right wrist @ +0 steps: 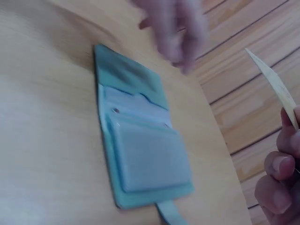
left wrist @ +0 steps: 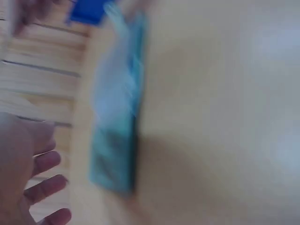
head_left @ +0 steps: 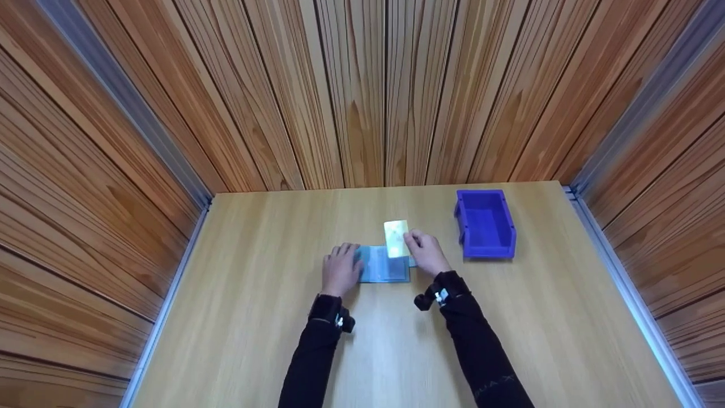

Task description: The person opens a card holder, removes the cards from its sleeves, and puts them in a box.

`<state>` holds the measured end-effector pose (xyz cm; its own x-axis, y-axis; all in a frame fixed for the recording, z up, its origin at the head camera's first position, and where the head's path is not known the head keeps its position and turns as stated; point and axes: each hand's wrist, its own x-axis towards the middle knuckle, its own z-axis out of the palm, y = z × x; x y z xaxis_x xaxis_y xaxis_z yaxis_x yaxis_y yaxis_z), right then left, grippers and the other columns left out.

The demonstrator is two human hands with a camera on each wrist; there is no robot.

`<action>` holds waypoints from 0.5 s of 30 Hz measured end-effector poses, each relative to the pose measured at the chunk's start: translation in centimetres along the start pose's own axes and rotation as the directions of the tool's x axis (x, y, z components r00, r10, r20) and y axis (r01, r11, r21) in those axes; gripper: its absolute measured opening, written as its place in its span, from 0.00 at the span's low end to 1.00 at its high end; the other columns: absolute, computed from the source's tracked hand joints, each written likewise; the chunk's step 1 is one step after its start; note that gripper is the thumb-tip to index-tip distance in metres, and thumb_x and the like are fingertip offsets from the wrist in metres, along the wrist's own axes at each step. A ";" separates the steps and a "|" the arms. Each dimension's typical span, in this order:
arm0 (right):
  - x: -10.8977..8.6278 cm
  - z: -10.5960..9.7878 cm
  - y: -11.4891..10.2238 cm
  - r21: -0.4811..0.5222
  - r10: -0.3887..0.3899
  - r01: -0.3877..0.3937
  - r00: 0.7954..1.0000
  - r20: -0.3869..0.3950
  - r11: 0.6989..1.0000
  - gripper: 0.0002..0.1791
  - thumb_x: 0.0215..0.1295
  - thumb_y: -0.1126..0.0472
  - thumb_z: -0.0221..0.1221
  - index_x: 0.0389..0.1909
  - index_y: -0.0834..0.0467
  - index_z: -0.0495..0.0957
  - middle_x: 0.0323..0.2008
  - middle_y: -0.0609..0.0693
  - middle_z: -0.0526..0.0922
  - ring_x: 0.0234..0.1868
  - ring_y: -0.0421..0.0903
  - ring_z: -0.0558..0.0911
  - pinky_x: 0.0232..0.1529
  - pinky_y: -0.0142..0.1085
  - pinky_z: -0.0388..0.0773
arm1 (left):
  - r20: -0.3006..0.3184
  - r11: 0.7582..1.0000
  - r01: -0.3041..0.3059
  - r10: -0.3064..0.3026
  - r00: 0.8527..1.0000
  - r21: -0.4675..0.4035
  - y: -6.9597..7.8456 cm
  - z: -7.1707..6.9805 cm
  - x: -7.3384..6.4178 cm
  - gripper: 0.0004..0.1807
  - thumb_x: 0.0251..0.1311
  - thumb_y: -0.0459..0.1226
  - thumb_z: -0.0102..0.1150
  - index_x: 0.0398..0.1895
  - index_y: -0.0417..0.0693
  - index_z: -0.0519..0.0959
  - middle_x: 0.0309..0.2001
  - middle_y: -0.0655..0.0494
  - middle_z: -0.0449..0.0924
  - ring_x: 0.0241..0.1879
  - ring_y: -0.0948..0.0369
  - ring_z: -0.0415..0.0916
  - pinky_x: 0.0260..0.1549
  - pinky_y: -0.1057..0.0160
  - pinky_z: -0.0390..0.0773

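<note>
A pale yellow card (head_left: 396, 238) is pinched at its edge by my right hand (head_left: 429, 253), raised over the right part of a teal card holder. In the right wrist view the card (right wrist: 274, 84) shows nearly edge-on, apart from the holder. The card holder (right wrist: 136, 140) lies spread open on the table, with clear plastic sleeves on one half and a strap (right wrist: 169, 213) sticking out from its side. My left hand (head_left: 341, 269) is at the holder's left end, its fingers extended and loosely spread (left wrist: 47, 187). The left wrist view blurs the holder (left wrist: 115, 154).
A blue plastic bin (head_left: 487, 224) stands on the table (head_left: 255, 317) to the right of my right hand. Wood-plank walls (head_left: 362, 96) rise at the back and both sides, with metal rails (head_left: 161, 300) along the table's side edges.
</note>
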<state>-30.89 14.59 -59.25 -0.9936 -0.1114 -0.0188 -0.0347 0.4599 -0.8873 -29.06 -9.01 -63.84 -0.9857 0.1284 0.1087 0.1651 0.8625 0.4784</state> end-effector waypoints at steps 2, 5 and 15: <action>0.1 -1.2 0.1 -0.024 0.010 -0.010 1.000 -0.007 1.000 0.18 0.83 0.51 0.48 0.33 0.58 0.72 0.26 0.46 0.68 0.29 0.45 0.70 0.33 0.37 0.67 | 0.023 0.997 0.002 -0.004 1.000 0.073 -1.0 0.2 -0.6 0.26 0.73 0.44 0.60 0.72 0.49 0.74 0.70 0.50 0.74 0.70 0.48 0.68 0.66 0.43 0.67; 0.2 -3.0 0.3 -0.046 0.029 -0.031 0.999 -0.025 0.998 0.20 0.83 0.49 0.47 0.37 0.60 0.75 0.27 0.46 0.69 0.30 0.45 0.69 0.34 0.37 0.68 | 0.044 0.993 -0.006 0.001 0.999 0.120 -1.7 0.3 -1.3 0.28 0.73 0.45 0.60 0.73 0.49 0.72 0.73 0.51 0.72 0.73 0.48 0.66 0.69 0.43 0.64; 0.6 -9.1 1.6 -0.086 -0.010 0.000 0.994 -0.112 0.996 0.21 0.83 0.51 0.50 0.44 0.65 0.80 0.35 0.55 0.79 0.38 0.50 0.76 0.44 0.41 0.72 | 0.057 0.990 -0.019 0.011 0.998 0.139 -2.2 1.6 -1.9 0.28 0.75 0.47 0.56 0.75 0.51 0.71 0.74 0.52 0.71 0.73 0.49 0.66 0.70 0.43 0.63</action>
<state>-32.55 23.33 -56.50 -0.9990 -0.0161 0.0415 -0.0437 0.5337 -0.8445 -27.66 -10.40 -66.49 -0.9841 0.1658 0.0640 0.1777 0.9194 0.3508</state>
